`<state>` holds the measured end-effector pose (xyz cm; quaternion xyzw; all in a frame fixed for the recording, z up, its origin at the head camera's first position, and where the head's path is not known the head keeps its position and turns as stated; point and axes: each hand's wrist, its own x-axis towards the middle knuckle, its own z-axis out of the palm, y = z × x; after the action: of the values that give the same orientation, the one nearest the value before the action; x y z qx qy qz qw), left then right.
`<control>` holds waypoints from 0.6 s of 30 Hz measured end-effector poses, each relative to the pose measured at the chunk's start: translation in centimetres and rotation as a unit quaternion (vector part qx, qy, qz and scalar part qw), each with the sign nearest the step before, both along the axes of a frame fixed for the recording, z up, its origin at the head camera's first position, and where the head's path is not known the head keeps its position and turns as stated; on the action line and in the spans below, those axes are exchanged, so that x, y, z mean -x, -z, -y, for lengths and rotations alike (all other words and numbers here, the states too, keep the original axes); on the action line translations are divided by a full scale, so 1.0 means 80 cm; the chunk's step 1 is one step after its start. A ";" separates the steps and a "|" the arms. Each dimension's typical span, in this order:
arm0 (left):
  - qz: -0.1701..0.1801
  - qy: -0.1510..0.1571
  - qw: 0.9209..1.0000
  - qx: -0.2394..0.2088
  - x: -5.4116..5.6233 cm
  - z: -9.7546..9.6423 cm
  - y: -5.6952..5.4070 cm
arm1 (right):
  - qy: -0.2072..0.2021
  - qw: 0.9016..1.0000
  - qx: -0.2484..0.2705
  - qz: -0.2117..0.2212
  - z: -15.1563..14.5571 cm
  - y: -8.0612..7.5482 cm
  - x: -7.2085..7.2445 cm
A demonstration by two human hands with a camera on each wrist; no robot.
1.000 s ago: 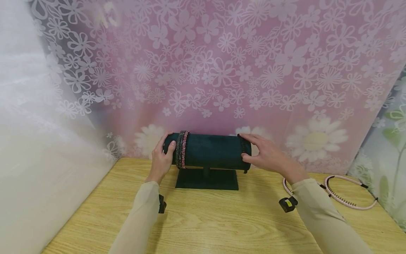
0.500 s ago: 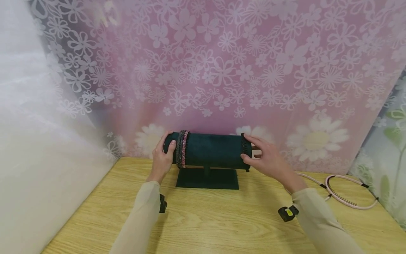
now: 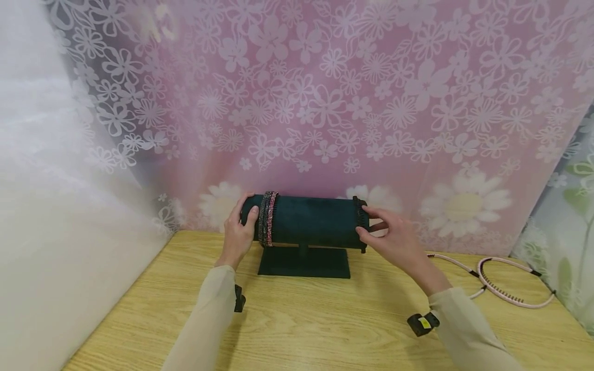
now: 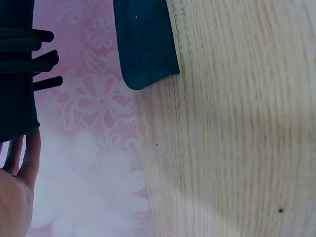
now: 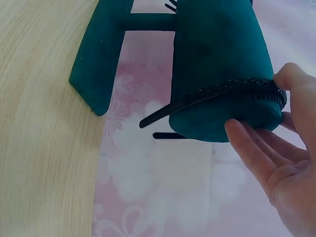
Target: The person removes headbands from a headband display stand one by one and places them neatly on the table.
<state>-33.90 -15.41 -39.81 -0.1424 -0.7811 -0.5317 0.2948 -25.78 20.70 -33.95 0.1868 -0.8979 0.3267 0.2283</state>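
Note:
A dark teal velvet headband display stand (image 3: 315,221) has a horizontal roll on a flat base (image 3: 303,263). My left hand (image 3: 237,234) grips the roll's left end, thumb in front. Beside it, several glittery headbands (image 3: 268,219) in grey and pink sit round the roll; their dark tips (image 4: 44,64) stick out below in the left wrist view. My right hand (image 3: 403,237) pinches a black headband (image 5: 217,89) at the roll's right end. In the right wrist view this headband lies slanted across the roll near the end face, its two tips poking out past the underside.
Two pink toothed headbands lie overlapping on the wooden table (image 3: 297,324) at the right; one is the outer pink headband (image 3: 533,306), the other partly hidden by my right arm. A pink flowered backdrop (image 3: 301,129) rises right behind the stand. A white sheet (image 3: 69,206) borders the left.
My right hand has shifted slightly right, and the black headband has slid with it closer to the roll's right end. My left hand stays on the left end.

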 end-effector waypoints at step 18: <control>-0.002 0.000 1.000 0.001 -0.001 0.000 -0.001 | -0.003 0.998 0.038 -0.051 -0.003 0.007 -0.009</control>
<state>-33.80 -15.41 -39.74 -0.1433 -0.7809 -0.5309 0.2961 -25.02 20.92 -34.49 0.1974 -0.8715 0.3513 0.2796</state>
